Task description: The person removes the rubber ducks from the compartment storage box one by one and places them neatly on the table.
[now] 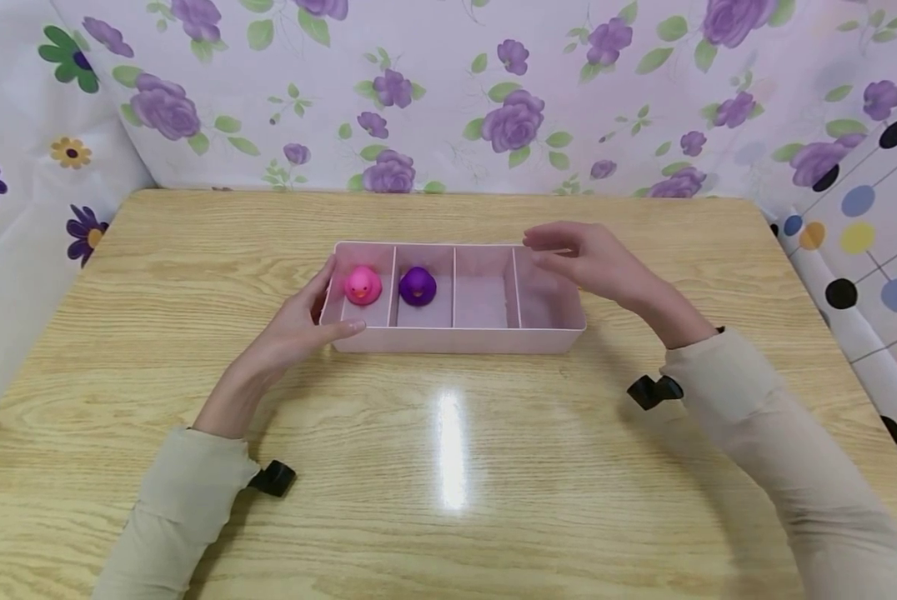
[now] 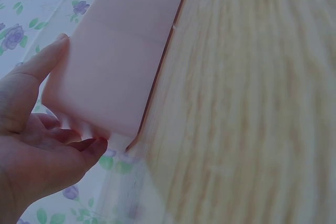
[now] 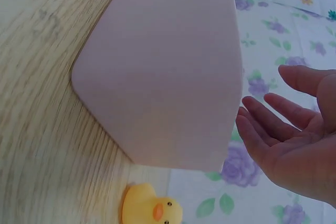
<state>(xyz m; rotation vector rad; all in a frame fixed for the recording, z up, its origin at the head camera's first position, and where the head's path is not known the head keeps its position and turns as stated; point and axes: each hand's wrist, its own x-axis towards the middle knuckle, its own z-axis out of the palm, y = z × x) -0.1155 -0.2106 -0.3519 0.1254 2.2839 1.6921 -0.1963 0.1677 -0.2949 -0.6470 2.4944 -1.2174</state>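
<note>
A pale pink divided box (image 1: pixel 448 340) stands on the table. In its leftmost compartment sits a pink rubber duck (image 1: pixel 363 285), with a purple rubber duck (image 1: pixel 418 287) in the compartment beside it. My left hand (image 1: pixel 302 321) grips the box's left end, thumb along the front side and fingers around the end wall. Over the rightmost compartment hovers my right hand (image 1: pixel 587 258), holding nothing, fingers loosely bent. A yellow rubber duck (image 3: pixel 150 205) shows beside the box in the right wrist view; the head view does not show it.
The wooden table (image 1: pixel 448 467) reaches back to a flowered cloth (image 1: pixel 448 100). Dotted cloth (image 1: pixel 869 292) hangs along the right side. A small black device (image 1: pixel 272 478) sits at the left cuff, another black device (image 1: pixel 654 392) at the right.
</note>
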